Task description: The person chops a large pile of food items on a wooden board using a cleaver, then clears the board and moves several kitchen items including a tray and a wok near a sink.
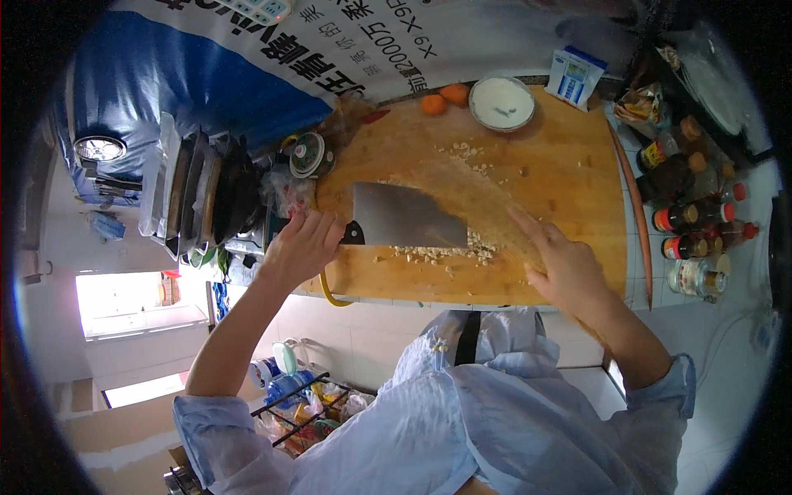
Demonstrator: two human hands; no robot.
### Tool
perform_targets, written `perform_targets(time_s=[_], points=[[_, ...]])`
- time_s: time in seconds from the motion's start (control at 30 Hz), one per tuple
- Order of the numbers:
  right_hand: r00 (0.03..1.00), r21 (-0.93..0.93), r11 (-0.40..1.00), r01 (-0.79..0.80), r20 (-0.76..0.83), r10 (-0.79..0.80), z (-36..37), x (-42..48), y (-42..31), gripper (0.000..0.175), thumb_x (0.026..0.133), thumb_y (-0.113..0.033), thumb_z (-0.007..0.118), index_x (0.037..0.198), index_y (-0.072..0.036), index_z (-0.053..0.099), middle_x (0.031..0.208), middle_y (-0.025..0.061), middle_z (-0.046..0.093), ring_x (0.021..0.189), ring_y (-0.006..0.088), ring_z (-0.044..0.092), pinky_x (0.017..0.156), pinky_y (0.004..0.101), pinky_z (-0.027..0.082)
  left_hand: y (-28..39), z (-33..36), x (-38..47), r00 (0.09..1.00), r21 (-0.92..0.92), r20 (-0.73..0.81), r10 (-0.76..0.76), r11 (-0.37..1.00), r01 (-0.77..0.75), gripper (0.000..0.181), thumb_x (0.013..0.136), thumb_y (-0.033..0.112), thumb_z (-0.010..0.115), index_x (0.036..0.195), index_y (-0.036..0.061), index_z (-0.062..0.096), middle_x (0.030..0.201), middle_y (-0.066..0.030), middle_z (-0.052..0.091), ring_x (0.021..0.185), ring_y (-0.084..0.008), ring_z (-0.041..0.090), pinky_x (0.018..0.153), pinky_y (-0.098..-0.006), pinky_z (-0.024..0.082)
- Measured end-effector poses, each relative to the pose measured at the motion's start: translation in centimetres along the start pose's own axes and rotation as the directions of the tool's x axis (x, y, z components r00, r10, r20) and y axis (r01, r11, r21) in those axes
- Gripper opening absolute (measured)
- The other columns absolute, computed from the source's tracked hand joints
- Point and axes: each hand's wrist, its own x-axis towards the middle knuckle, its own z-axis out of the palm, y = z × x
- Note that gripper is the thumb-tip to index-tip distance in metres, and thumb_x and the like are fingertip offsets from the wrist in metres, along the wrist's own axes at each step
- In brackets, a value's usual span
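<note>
My left hand is closed around the black handle of a cleaver, whose wide steel blade lies over the wooden cutting board. Small pale chopped pieces are scattered under and around the blade, with more behind it. My right hand is to the right of the blade, above the board, its fingers apart. A brownish blurred streak runs between that hand and the blade; whether the hand holds anything there is unclear.
Behind the blade, a bowl of white powder, two oranges and a blue-white packet stand along the board's back. A lidded pot is at left. At right are a long wooden rolling pin and several sauce bottles.
</note>
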Motion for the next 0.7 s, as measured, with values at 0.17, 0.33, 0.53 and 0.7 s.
perform_targets(time_s=[0.17,0.33,0.53,0.7], points=[[0.983,-0.362,0.914,0.181,0.054,-0.174,-1.8,1.0,-3.0,0.076,0.078,-0.012,0.059,0.145,-0.025,0.024,0.099,0.0207,0.056,0.063,0.0283,0.063,0.052,0.0347,0.053,-1.0,0.0,1.4,0.994,0.019,-0.041,0.104,0.994,-0.103,0.033,0.078,0.026,0.064,0.102,0.0069,0.052,0.1,-0.0054,0.06,0.094,-0.0185,0.056,0.077,-0.0282,0.045],[0.98,-0.613,0.78,0.122,-0.051,-0.192,-0.5,2.9,-0.9,0.074,0.081,-0.008,0.053,0.145,-0.024,0.022,0.095,0.0178,0.056,0.052,0.0234,0.059,0.046,0.0317,0.052,-1.7,-0.7,3.0,0.99,-0.015,-0.008,0.138,0.99,-0.138,0.037,0.078,0.028,0.065,0.105,0.0062,0.051,0.104,-0.0057,0.06,0.097,-0.0186,0.055,0.078,-0.0272,0.044],[0.997,-0.561,0.828,0.018,-0.054,-0.058,-0.8,1.6,-0.9,0.076,0.082,-0.008,0.052,0.147,-0.026,0.017,0.091,0.0179,0.057,0.052,0.02,0.058,0.044,0.0297,0.05,-1.5,-0.4,2.7,0.993,-0.074,0.083,0.089,0.994,-0.082,0.042,0.075,0.03,0.068,0.104,0.0062,0.052,0.106,-0.0066,0.06,0.101,-0.0205,0.054,0.083,-0.0285,0.044],[0.995,-0.417,0.907,0.056,-0.053,-0.085,3.4,0.3,-0.8,0.082,0.074,-0.012,0.06,0.145,-0.026,0.022,0.089,0.0164,0.054,0.053,0.023,0.058,0.043,0.0359,0.048,-1.0,0.2,2.7,0.992,-0.183,0.123,-0.017,0.982,0.039,0.045,0.071,0.031,0.072,0.102,0.0049,0.053,0.103,-0.0088,0.06,0.101,-0.0238,0.056,0.085,-0.0308,0.045]])
